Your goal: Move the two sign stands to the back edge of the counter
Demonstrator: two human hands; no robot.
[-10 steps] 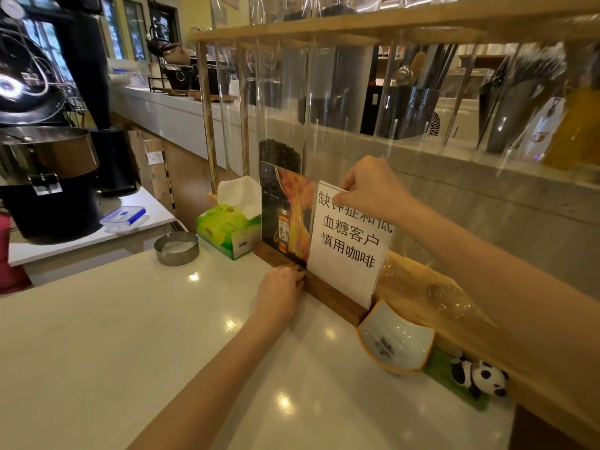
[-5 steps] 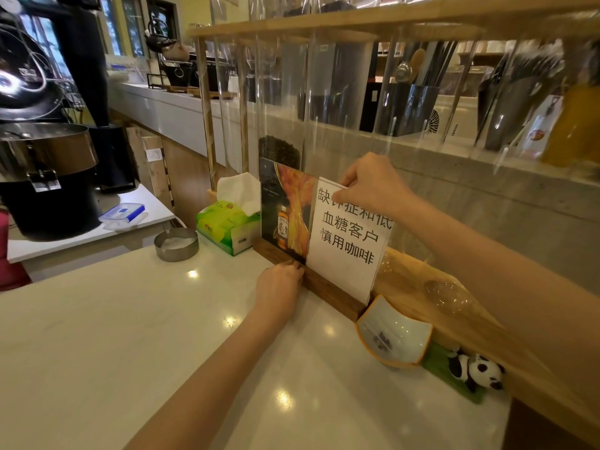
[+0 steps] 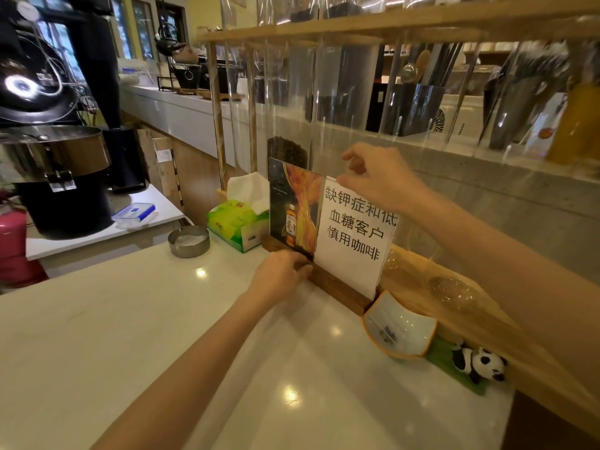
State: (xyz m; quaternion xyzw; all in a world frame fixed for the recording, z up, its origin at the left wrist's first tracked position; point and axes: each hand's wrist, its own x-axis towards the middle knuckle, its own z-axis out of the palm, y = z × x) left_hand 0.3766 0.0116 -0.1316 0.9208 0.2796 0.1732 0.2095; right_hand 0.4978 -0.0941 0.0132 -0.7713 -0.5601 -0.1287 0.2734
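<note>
Two sign stands stand upright side by side at the back edge of the white counter [image 3: 130, 336], against a wooden rack. The left one is a dark poster sign [image 3: 292, 206] with an orange swirl and a bottle. The right one is a white sign [image 3: 354, 235] with black Chinese characters. Both sit in dark wooden bases [image 3: 341, 287]. My left hand [image 3: 279, 274] rests on the base below the poster sign, fingers curled against the wood. My right hand [image 3: 373, 180] is at the white sign's top edge, fingers spread and lifting, thumb near the corner.
A green tissue box [image 3: 237, 222] and a metal ashtray [image 3: 189, 241] sit left of the signs. A white and orange dish [image 3: 399, 326] and a panda toy [image 3: 480, 363] lie to the right. Clear tubes on the wooden rack [image 3: 357, 30] rise behind. A roaster [image 3: 55, 177] stands far left.
My right hand has loosened from its pinch on the white sign's top edge and its fingers have spread. My left hand stays on the base. The signs have not moved.
</note>
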